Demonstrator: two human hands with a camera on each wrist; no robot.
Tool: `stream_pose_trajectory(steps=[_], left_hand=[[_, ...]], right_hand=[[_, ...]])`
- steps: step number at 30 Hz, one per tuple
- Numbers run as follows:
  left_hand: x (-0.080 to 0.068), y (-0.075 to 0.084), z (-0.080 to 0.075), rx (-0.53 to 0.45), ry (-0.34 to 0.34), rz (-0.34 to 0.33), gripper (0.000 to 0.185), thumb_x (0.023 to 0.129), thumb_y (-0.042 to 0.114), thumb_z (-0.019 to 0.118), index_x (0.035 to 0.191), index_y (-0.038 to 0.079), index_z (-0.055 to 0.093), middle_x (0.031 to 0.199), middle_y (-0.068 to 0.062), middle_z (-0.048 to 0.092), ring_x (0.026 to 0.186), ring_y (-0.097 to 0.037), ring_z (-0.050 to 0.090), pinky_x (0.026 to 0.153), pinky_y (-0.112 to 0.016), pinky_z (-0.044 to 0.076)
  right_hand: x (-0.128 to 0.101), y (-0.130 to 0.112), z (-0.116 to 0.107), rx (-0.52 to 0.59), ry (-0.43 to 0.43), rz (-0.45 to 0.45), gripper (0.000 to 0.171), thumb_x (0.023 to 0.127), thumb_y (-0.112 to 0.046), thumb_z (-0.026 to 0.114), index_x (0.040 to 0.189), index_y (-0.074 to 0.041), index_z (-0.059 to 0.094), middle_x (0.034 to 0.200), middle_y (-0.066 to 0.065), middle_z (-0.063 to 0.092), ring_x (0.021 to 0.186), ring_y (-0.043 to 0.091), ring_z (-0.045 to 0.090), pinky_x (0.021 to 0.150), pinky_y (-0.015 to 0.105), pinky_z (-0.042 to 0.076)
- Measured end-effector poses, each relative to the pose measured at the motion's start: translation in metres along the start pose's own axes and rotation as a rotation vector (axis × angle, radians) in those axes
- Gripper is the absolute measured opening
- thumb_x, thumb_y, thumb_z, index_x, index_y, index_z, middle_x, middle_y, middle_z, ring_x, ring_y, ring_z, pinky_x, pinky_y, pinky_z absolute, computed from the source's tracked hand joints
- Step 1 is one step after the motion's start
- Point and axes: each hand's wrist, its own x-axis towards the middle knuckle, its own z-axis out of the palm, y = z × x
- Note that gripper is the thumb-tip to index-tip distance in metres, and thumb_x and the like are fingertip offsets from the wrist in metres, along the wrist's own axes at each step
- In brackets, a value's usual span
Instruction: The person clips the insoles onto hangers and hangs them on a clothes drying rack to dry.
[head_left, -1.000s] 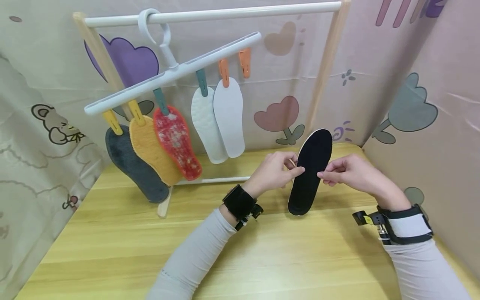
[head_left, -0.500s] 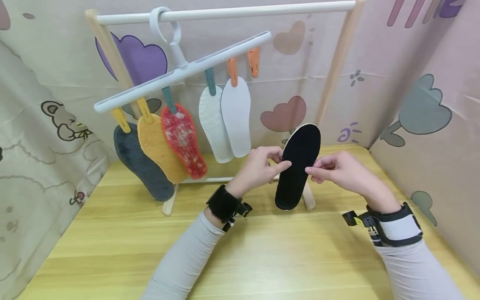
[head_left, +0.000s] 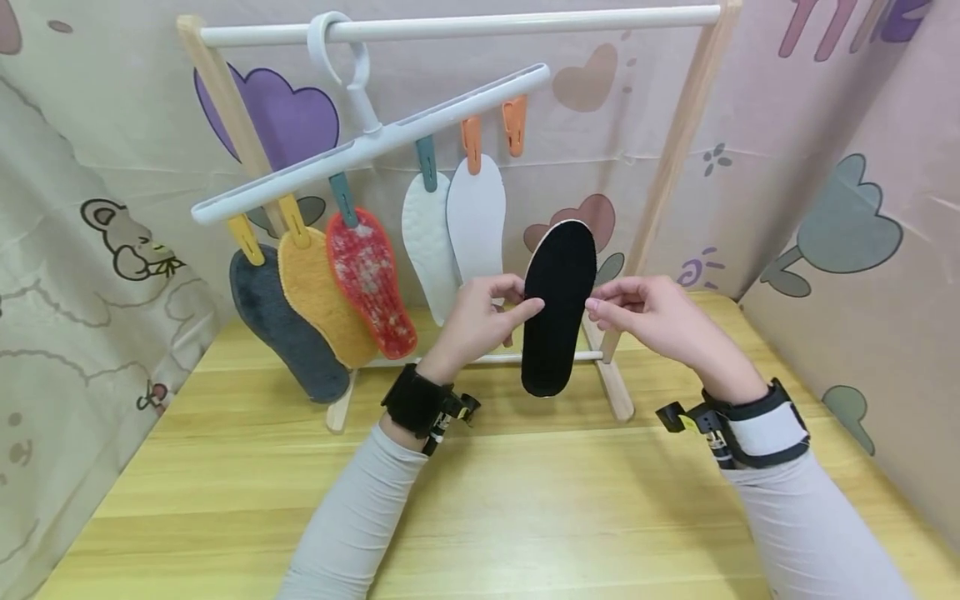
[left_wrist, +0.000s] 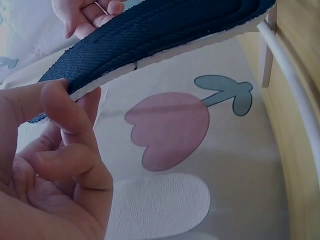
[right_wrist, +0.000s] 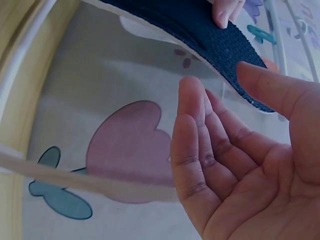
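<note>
Black insole point(head_left: 557, 307), upright, midair

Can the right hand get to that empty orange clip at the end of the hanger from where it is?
Probably yes. The right hand pinches the black insole below the free orange clip, with nothing between them, though it is occupied by the insole.

The black oval insole point(head_left: 558, 307) has a matt, coarsely woven cloth face over a pale foam edge; the yellow wooden tabletop point(head_left: 525, 508) shows smooth, faintly glossy grain; the white plastic clip hanger point(head_left: 375, 142) looks smooth and satiny; the orange fleecy insole point(head_left: 318, 292) and dark grey plush insole point(head_left: 281, 329) look fuzzy; the backdrop cloth point(head_left: 847, 150) is matt and creased.
</note>
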Motion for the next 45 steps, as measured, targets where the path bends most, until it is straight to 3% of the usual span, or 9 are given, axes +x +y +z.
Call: stream_pose_trajectory(steps=[5, 15, 19, 22, 28, 30, 36, 41, 45], left_hand=[[0.002, -0.001, -0.009, -0.023, 0.039, -0.008, 0.016, 0.102, 0.021, 0.076, 0.098, 0.006, 0.073, 0.091, -0.01, 0.073, 0.055, -0.043, 0.063, 0.046, -0.027, 0.041], [0.004, -0.005, -0.024, -0.027, 0.103, -0.02, 0.02, 0.103, 0.023, 0.075, 0.102, 0.003, 0.073, 0.102, -0.015, 0.074, 0.055, -0.043, 0.06, 0.049, -0.027, 0.048], [0.005, -0.008, -0.029, -0.024, 0.127, -0.02, 0.022, 0.104, 0.024, 0.074, 0.103, 0.002, 0.073, 0.104, -0.016, 0.073, 0.059, -0.052, 0.06, 0.049, -0.027, 0.049], [0.005, -0.009, -0.032, -0.013, 0.145, -0.019, 0.023, 0.104, 0.025, 0.074, 0.102, 0.003, 0.072, 0.103, -0.016, 0.074, 0.058, -0.051, 0.06, 0.048, -0.027, 0.049], [0.007, -0.01, -0.036, 0.015, 0.167, -0.009, 0.024, 0.104, 0.028, 0.075, 0.098, 0.005, 0.072, 0.098, -0.014, 0.075, 0.047, -0.03, 0.059, 0.047, -0.028, 0.049], [0.008, -0.011, -0.036, 0.013, 0.174, 0.0, 0.024, 0.103, 0.028, 0.075, 0.096, 0.005, 0.072, 0.097, -0.014, 0.075, 0.046, -0.029, 0.06, 0.047, -0.028, 0.049], [0.01, -0.012, -0.036, 0.014, 0.193, 0.018, 0.023, 0.102, 0.027, 0.076, 0.094, 0.005, 0.072, 0.095, -0.013, 0.076, 0.046, -0.026, 0.06, 0.047, -0.029, 0.051], [0.011, -0.013, -0.033, 0.016, 0.191, 0.02, 0.022, 0.103, 0.027, 0.076, 0.097, 0.005, 0.073, 0.095, -0.013, 0.075, 0.045, -0.022, 0.059, 0.047, -0.029, 0.051], [0.012, -0.012, -0.031, 0.011, 0.193, 0.018, 0.023, 0.103, 0.027, 0.075, 0.099, 0.004, 0.073, 0.096, -0.013, 0.075, 0.045, -0.021, 0.059, 0.047, -0.029, 0.05]], right_hand=[[0.014, -0.012, -0.003, 0.064, 0.028, 0.004, 0.038, 0.108, -0.025, 0.067, 0.133, 0.004, 0.069, 0.111, 0.02, 0.079, 0.084, -0.005, 0.07, 0.077, 0.012, 0.057], [0.048, -0.036, -0.013, 0.173, 0.076, -0.014, 0.044, 0.111, -0.029, 0.062, 0.142, 0.0, 0.064, 0.119, 0.021, 0.076, 0.086, 0.002, 0.069, 0.078, 0.017, 0.058], [0.066, -0.047, -0.019, 0.227, 0.08, -0.008, 0.047, 0.111, -0.033, 0.06, 0.145, -0.001, 0.062, 0.126, 0.018, 0.073, 0.097, 0.003, 0.07, 0.083, 0.016, 0.058], [0.079, -0.058, -0.025, 0.255, 0.073, -0.007, 0.051, 0.112, -0.037, 0.058, 0.149, -0.002, 0.059, 0.134, 0.019, 0.071, 0.109, 0.011, 0.07, 0.088, 0.018, 0.058], [0.105, -0.078, -0.035, 0.302, 0.063, -0.006, 0.057, 0.112, -0.04, 0.056, 0.159, -0.009, 0.049, 0.153, 0.016, 0.062, 0.137, 0.023, 0.062, 0.112, 0.032, 0.054], [0.115, -0.084, -0.037, 0.327, 0.06, 0.004, 0.059, 0.112, -0.041, 0.056, 0.162, -0.011, 0.045, 0.158, 0.012, 0.058, 0.143, 0.023, 0.059, 0.118, 0.039, 0.051], [0.137, -0.098, -0.038, 0.461, 0.048, 0.019, 0.062, 0.113, -0.04, 0.054, 0.167, -0.014, 0.038, 0.169, 0.006, 0.047, 0.154, 0.021, 0.05, 0.126, 0.04, 0.043], [0.145, -0.102, -0.038, 0.58, 0.07, -0.003, 0.058, 0.113, -0.033, 0.054, 0.165, -0.012, 0.041, 0.168, 0.006, 0.046, 0.154, 0.021, 0.049, 0.127, 0.039, 0.043], [0.146, -0.101, -0.038, 0.625, 0.121, -0.021, 0.048, 0.113, -0.028, 0.056, 0.157, -0.01, 0.053, 0.15, 0.005, 0.059, 0.14, 0.021, 0.058, 0.121, 0.037, 0.048]])
